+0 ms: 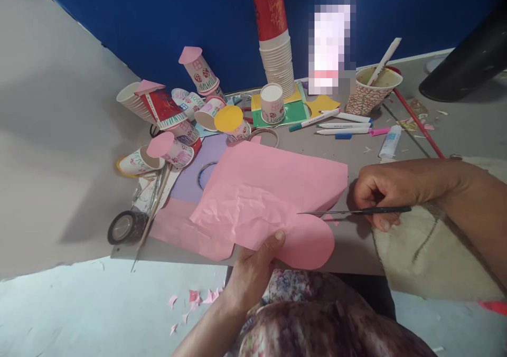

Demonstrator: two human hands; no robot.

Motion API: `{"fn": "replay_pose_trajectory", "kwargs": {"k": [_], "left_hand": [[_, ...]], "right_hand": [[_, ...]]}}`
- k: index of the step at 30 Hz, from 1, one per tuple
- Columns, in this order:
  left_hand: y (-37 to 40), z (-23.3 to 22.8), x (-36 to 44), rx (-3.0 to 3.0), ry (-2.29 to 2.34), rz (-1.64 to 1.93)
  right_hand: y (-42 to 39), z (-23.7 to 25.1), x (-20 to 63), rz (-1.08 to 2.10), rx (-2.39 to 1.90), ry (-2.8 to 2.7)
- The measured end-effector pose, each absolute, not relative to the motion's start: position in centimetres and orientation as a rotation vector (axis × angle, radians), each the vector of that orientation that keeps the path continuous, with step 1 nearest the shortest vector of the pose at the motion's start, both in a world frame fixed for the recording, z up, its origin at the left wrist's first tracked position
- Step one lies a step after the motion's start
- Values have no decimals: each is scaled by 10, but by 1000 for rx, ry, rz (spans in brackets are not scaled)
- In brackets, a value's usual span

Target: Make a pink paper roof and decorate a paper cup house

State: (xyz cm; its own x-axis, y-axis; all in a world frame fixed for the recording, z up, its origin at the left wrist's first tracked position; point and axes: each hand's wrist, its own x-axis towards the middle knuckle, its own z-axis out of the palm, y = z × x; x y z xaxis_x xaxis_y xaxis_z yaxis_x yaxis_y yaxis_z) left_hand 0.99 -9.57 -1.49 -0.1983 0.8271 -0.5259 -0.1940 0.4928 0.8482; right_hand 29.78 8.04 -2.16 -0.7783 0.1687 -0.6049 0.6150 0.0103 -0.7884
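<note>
My left hand (253, 264) pinches the near edge of a crumpled pink paper sheet (261, 188), thumb on top, next to a rounded lobe cut into it. My right hand (376, 193) grips black-handled scissors (348, 211); the thin blades point left and meet the sheet's right edge beside that lobe. The sheet lies over a grey board (356, 251), with a lilac sheet (194, 175) and another pink sheet (174, 227) beneath it.
Several decorated paper cups (174, 153) lie at the far left, a tall cup stack (277, 50) at the back. Markers (343, 124), a glue tube (390, 141), a cup with a stick (372, 90) and a tape roll (122, 226) surround the sheet. Pink scraps (198, 296) litter the floor.
</note>
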Motion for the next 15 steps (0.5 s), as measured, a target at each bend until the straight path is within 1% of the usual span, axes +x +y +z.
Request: {"fn": "replay_pose_trajectory", "kwargs": {"k": [5, 10, 15], "left_hand": [[-96, -11, 10, 558, 1529, 1002], [-91, -6, 9, 513, 1359, 988], [-86, -10, 2, 595, 1298, 922]], "right_hand": [[80, -21, 298, -1867, 797, 1926], [79, -21, 297, -1841, 793, 1936], [80, -23, 299, -1798, 790, 1933]]}}
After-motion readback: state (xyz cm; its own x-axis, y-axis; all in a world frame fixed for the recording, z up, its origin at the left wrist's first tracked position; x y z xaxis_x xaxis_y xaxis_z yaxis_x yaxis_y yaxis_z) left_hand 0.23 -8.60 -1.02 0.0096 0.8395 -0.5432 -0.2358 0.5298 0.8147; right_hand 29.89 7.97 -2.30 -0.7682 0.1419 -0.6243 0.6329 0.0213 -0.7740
